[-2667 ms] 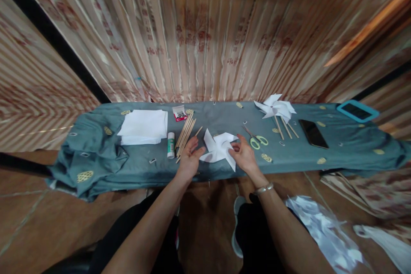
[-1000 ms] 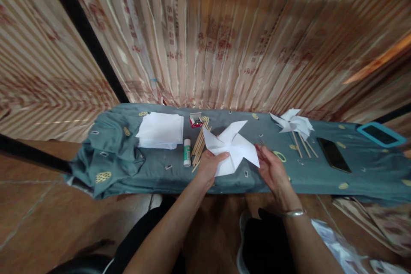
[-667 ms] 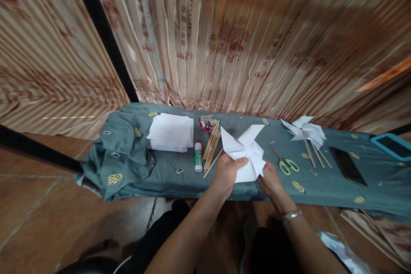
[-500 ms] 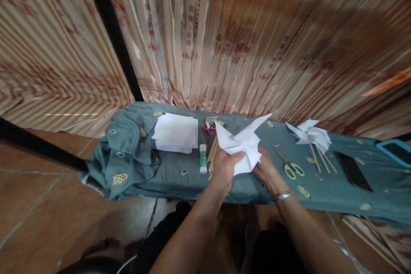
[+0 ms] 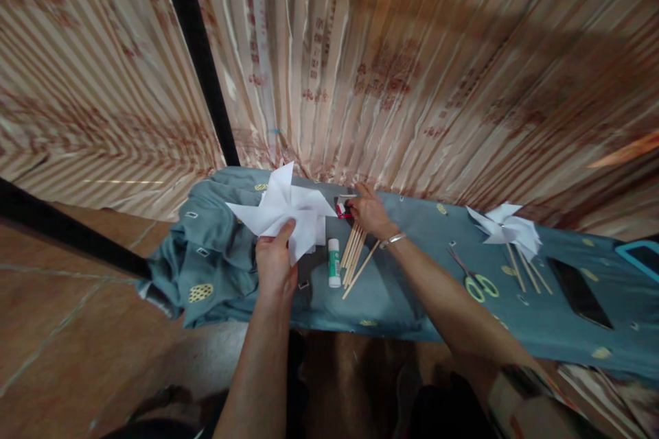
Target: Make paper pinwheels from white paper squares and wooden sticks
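My left hand [image 5: 276,262] is closed on a white paper pinwheel [image 5: 288,209], thumb pressed near its centre. The pinwheel is held over a stack of white paper [image 5: 320,229], hiding most of it. At a small red box [image 5: 342,210] my right hand [image 5: 369,211] has its fingertips bent down in a pinch. What lies between those fingertips is too small to make out. Just below the box, several thin wooden sticks [image 5: 353,254] lie fanned out. Beside them is a glue stick [image 5: 334,263] with a white cap and green label.
On the right lie scissors [image 5: 476,281] with green handles, finished pinwheels [image 5: 509,230] on sticks, a dark phone [image 5: 579,291] and a blue-edged device [image 5: 641,255]. A grey-green cloth [image 5: 406,302] covers the surface. A striped curtain [image 5: 386,68] hangs behind, with a black pole [image 5: 200,55] at left.
My left hand has carried the pinwheel leftward over the paper stack. My right hand has let go of it and moved up to the red box. The sticks now lie more spread out.
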The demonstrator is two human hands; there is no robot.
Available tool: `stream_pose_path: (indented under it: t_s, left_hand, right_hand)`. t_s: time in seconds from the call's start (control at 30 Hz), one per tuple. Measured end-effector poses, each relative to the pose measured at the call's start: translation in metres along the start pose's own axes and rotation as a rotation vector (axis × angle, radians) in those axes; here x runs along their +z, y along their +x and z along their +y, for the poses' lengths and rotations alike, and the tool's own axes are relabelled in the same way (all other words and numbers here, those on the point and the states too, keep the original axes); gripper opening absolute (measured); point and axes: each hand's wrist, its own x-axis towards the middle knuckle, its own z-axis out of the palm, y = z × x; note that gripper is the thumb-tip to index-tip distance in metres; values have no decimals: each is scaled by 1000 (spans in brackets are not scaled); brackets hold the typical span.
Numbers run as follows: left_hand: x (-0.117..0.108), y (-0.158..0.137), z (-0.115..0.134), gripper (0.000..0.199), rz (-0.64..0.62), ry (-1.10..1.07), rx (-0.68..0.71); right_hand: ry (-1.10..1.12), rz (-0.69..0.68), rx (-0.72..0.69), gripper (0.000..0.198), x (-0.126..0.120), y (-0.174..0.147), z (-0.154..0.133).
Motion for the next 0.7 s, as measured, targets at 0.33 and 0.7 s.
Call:
stream_pose_path:
  t_s: [0.33, 0.7]
  left_hand:
    - [3, -2, -1, 36, -11, -6, -39]
    - [3, -4, -2, 39, -24, -4, -28]
  right_hand:
    - [-331, -120, -53, 26, 6, 26, -8]
    - [-217, -94, -63, 26, 15, 25, 5]
